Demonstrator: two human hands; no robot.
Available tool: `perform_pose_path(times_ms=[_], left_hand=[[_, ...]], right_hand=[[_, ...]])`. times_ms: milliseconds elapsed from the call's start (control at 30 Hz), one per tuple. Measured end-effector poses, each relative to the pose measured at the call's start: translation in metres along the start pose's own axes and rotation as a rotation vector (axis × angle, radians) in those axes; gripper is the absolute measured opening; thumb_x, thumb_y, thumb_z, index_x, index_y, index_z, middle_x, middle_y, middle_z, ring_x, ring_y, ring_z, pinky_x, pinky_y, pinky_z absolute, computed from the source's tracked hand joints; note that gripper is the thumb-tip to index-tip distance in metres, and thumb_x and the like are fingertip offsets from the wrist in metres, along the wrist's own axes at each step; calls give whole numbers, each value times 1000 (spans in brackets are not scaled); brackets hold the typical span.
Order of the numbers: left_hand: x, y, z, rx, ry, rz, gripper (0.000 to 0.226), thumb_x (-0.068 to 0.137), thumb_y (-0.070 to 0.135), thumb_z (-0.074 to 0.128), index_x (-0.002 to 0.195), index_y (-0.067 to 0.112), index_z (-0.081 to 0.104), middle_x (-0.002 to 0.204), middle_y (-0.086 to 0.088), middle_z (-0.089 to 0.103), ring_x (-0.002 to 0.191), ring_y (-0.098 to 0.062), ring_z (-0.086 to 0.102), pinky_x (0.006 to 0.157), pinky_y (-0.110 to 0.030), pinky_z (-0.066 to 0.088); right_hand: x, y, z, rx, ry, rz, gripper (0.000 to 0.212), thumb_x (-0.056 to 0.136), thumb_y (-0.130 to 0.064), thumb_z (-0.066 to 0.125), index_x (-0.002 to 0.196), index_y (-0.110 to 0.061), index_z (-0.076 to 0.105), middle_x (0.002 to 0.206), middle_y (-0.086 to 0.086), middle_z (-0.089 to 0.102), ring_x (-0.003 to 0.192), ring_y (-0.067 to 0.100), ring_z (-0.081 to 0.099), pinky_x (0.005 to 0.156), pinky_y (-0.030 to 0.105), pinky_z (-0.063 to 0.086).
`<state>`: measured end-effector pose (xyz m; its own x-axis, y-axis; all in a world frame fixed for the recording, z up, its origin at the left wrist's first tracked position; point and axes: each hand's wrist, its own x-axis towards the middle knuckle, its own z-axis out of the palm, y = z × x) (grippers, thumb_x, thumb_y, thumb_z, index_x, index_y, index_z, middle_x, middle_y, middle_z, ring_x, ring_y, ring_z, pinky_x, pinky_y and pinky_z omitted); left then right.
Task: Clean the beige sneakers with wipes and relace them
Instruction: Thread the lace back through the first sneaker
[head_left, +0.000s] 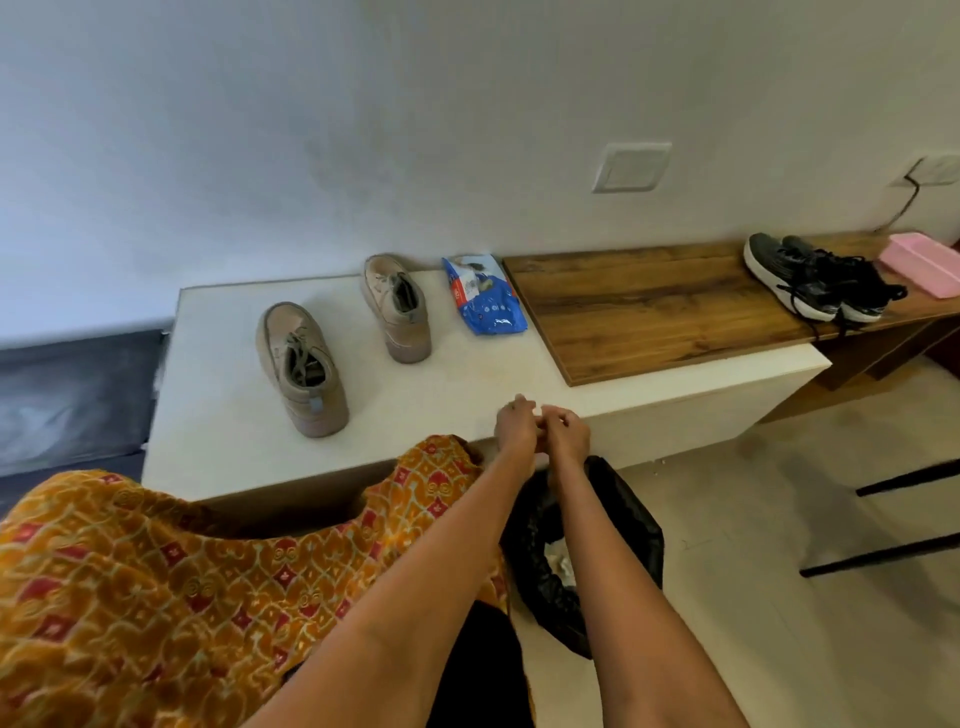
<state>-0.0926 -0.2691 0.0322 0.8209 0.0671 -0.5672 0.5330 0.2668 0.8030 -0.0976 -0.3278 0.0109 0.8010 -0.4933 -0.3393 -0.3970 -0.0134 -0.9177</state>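
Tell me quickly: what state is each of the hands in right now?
Left hand: fingers curled, touching the right; contents cannot be told.
Right hand: fingers curled against the left; contents cannot be told.

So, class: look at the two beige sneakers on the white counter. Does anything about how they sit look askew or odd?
Slightly. The nearer sneaker and farther sneaker stand upright but apart and angled, not paired. Both look laced, with loose, untidy laces. The wipes pack lies crumpled beside the farther one. Nothing looks spilled or damaged.
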Motion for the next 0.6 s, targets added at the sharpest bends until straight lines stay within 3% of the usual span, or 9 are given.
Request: perform_pose_path(times_ms=[133, 267, 400, 500, 600], left_hand=[[1, 54, -55, 211, 183, 296, 22, 96, 19, 41, 106, 10, 59, 109, -8, 63, 94, -19, 58, 82, -29, 46], [2, 83, -129, 482, 390, 517, 21, 92, 15, 46, 109, 16, 57, 108, -4, 61, 97, -19, 58, 78, -31, 46], [6, 97, -198, 680, 569, 803, 25, 86, 7, 52, 110, 13, 60, 111, -7, 55, 102, -21, 53, 86, -35, 47], [17, 103, -236, 680, 707, 781, 33, 84, 3, 53, 117, 10, 55, 122, -11, 51, 114, -25, 46, 95, -36, 40], [36, 104, -261, 462, 575, 534, 47, 89, 10, 51, 135, 10, 40, 136, -11, 44, 123, -27, 43, 100, -36, 39]], right_hand=[[-24, -40, 74, -24, -212, -109, 12, 88, -21, 56, 90, -17, 67, 89, 3, 70, 88, 25, 68, 74, 34, 56], [-65, -58, 139, -17, -259, -207, 15, 90, -16, 55, 93, -14, 69, 94, 3, 70, 87, 18, 65, 76, 31, 53], [-95, -56, 192, -103, -386, -292, 18, 93, -15, 50, 102, -9, 64, 100, 5, 66, 92, 19, 61, 83, 31, 52], [-104, -56, 223, -277, -471, -381, 26, 92, -15, 51, 117, -13, 59, 121, 7, 57, 110, 22, 56, 96, 32, 47], [-100, -62, 243, -462, -527, -428, 39, 91, -11, 49, 130, -13, 51, 131, 10, 48, 118, 26, 50, 97, 31, 42]])
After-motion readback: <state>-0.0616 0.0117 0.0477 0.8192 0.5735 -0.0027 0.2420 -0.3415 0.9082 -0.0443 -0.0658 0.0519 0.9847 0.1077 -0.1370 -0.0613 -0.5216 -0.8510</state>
